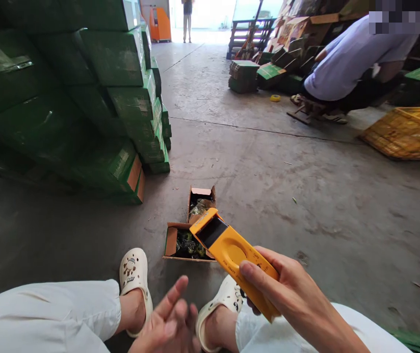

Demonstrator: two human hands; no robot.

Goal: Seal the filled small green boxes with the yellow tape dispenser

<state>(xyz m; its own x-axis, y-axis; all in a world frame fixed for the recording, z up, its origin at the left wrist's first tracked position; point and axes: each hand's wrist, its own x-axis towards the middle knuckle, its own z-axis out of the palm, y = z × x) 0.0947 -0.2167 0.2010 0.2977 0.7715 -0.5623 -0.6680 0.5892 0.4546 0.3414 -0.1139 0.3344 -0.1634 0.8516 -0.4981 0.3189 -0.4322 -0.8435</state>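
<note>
My right hand (291, 284) grips a slim yellow box (236, 251) with its thumb on top, holding it tilted above the floor. The box has small dark print, a round mark in its face and a dark rectangular area near its far end; whether that is an opening or a window I cannot tell. Lower and to the left, my left hand (171, 321) is empty, its fingers apart and slightly blurred. Beyond the yellow box stand two open cartons, the nearer carton (171, 241) and the farther carton (201, 191). Both contain dark and greenish items in clear plastic.
Green boxes (121, 59) are stacked high on the left. A co-worker (346, 63) sits low at the right, near a yellow crate (405, 135) and piled green cartons (269, 72). A yellow tape roll (275, 98) lies on the floor. Another person (187, 19) stands at the doorway.
</note>
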